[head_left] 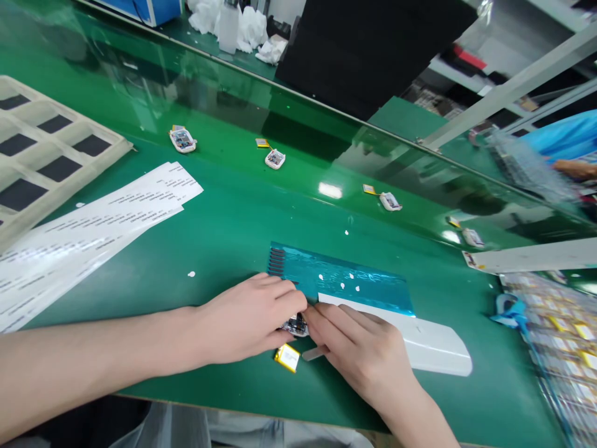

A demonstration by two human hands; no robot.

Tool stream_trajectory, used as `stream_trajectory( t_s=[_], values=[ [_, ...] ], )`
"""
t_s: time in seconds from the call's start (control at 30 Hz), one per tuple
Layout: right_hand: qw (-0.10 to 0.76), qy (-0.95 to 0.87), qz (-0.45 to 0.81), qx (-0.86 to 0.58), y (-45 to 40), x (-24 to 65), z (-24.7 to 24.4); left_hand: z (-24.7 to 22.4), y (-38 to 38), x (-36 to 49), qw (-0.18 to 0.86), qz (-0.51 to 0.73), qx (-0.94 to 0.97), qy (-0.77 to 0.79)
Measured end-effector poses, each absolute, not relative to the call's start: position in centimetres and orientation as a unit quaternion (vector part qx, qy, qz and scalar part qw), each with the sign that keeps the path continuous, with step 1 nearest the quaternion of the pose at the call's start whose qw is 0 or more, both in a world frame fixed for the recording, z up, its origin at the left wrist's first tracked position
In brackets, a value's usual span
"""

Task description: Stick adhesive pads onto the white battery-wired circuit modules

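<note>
Near the table's front edge, my left hand (pixel 261 314) is closed around a small white-cased device with an exposed circuit board (pixel 297 325); the fingers cover much of it. My right hand (pixel 364 351) is pinched at the device's right side. Out from under its fingers pokes the rounded end of a thin, flat grey tool (pixel 314 353), whose rest is hidden. Just below the device, a yellow-edged battery (pixel 287 358) lies on the green table. Behind my hands is a blue film strip (pixel 345 277) with dark bars at its left end, partly overlapped by a white sheet (pixel 436 345).
Several similar devices, such as one with its battery (pixel 275 159), lie along the green strip behind. White label sheets (pixel 107 224) and a beige compartment tray (pixel 69 140) are at left. A rack of yellow batteries (pixel 559 330) stands right. Another person's blue sleeve (pixel 566 134) shows far right.
</note>
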State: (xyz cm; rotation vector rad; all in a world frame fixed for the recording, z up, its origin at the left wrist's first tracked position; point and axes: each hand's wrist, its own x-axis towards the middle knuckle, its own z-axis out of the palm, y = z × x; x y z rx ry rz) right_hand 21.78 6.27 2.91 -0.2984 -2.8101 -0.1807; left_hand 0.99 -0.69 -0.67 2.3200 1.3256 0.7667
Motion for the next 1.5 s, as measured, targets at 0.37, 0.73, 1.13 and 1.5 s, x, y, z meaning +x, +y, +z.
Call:
stream_trajectory(
  t_s=[0.37,0.73,1.13,1.5],
  values=[
    [0.057,-0.976,-0.160,-0.135,3.8,22.1,3.7,-0.4,-0.9,0.9,0.178,0.269,0.830,0.455],
    [0.105,-0.945,0.158,-0.266,5.7,21.9,3.1,-0.7,-0.9,0.9,0.191,0.281,0.818,0.463],
    [0.130,-0.923,0.204,-0.299,5.8,21.2,2.6,-0.9,-0.9,0.9,0.196,0.279,0.817,0.466],
    [0.164,-0.933,0.103,-0.305,4.5,20.7,2.1,-0.9,-1.0,0.9,0.195,0.278,0.816,0.468]
  ],
)
